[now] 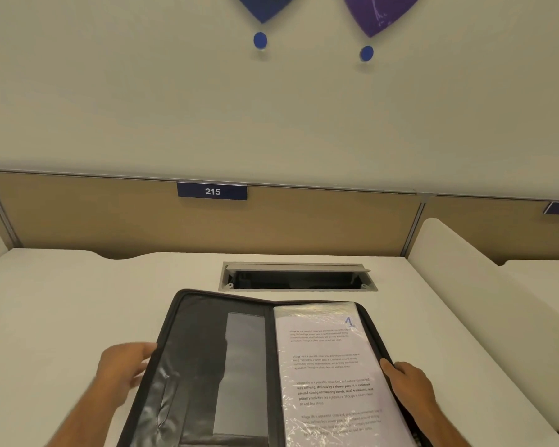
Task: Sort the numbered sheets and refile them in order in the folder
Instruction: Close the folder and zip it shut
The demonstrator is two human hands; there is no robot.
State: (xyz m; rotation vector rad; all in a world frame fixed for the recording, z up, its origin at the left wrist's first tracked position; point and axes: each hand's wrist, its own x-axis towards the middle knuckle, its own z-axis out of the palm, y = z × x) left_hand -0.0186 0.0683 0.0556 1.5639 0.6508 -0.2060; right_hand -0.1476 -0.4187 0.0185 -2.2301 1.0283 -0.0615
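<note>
A black zip folder lies open on the white desk in front of me. Its left half shows dark inner pockets. On its right half sits a printed sheet in a clear plastic sleeve, marked with a blue 1 at its top right corner. My left hand grips the folder's left edge, its fingers curled behind the cover. On the right edge my right hand holds the folder, thumb resting on the zip border beside the sheet. No other numbered sheet shows.
The white desk has an open cable tray just behind the folder. A tan partition with a blue sign reading 215 closes the back. A white divider stands on the right.
</note>
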